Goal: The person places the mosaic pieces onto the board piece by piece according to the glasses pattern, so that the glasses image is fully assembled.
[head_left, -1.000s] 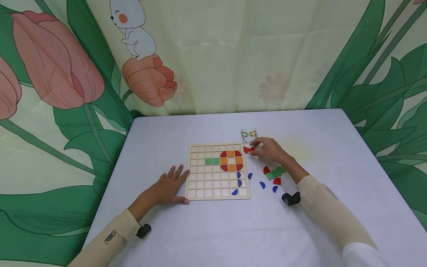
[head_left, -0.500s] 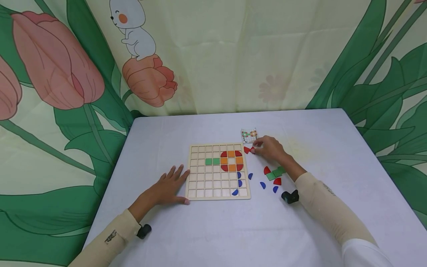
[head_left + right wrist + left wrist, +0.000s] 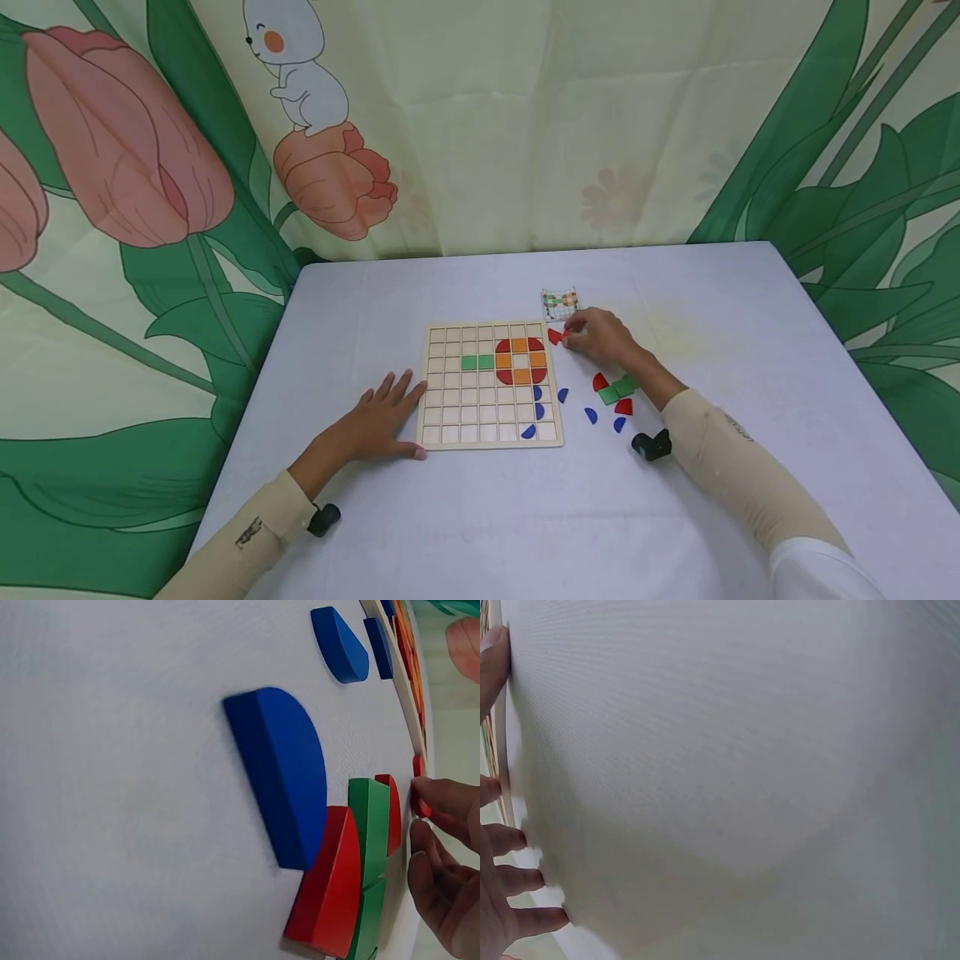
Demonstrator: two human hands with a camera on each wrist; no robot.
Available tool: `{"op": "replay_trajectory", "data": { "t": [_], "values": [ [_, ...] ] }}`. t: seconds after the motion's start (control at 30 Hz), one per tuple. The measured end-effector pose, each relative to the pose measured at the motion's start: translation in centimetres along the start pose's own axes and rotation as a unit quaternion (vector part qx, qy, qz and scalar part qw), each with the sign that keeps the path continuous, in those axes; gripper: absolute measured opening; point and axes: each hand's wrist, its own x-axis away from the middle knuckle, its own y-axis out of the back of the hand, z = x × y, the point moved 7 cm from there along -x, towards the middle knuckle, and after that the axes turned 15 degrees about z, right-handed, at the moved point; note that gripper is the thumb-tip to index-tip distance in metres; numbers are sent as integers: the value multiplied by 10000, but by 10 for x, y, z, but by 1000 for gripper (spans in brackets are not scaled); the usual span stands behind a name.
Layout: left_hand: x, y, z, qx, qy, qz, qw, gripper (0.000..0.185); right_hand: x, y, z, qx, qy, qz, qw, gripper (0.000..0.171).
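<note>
A wooden grid board [image 3: 450, 417] lies on the white table, holding a ring of red and orange pieces [image 3: 521, 360] and two green squares [image 3: 477, 362]. My right hand [image 3: 600, 335] sits just right of the board's top corner, fingertips pinching a small red piece [image 3: 566, 336] beside another red piece [image 3: 553, 336]. In the right wrist view the fingers [image 3: 442, 806] curl round that red piece [image 3: 418, 796]. My left hand [image 3: 375, 423] lies flat on the table, its fingers [image 3: 502, 840] spread against the board's left edge.
Loose red, green and blue pieces [image 3: 613, 393] lie right of the board, seen close as a blue piece [image 3: 281, 772] and a green piece [image 3: 367, 832]. A small pattern card [image 3: 559, 303] lies behind my right hand. A tulip-print curtain backs the table.
My right hand shifted slightly toward the red pieces and its fingertips closed on one. The left hand has not moved.
</note>
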Motion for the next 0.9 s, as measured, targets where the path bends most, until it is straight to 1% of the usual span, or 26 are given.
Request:
{"op": "replay_trajectory", "data": {
  "t": [0.17, 0.4, 0.73, 0.9],
  "values": [
    [-1, 0, 0, 11, 6, 7, 10000, 112, 1, -3, 7, 3, 177, 14, 9998, 31],
    [-4, -3, 3, -8, 64, 107, 9999, 114, 0, -6, 5, -81, 79, 192, 9998, 30],
    [-3, -3, 3, 1, 40, 87, 10000, 114, 0, -9, 9, 29, 245, 66, 9997, 33],
    [-2, -3, 2, 7, 45, 74, 10000, 113, 2, -6, 9, -170, 326, -17, 9993, 33]
  ]
}}
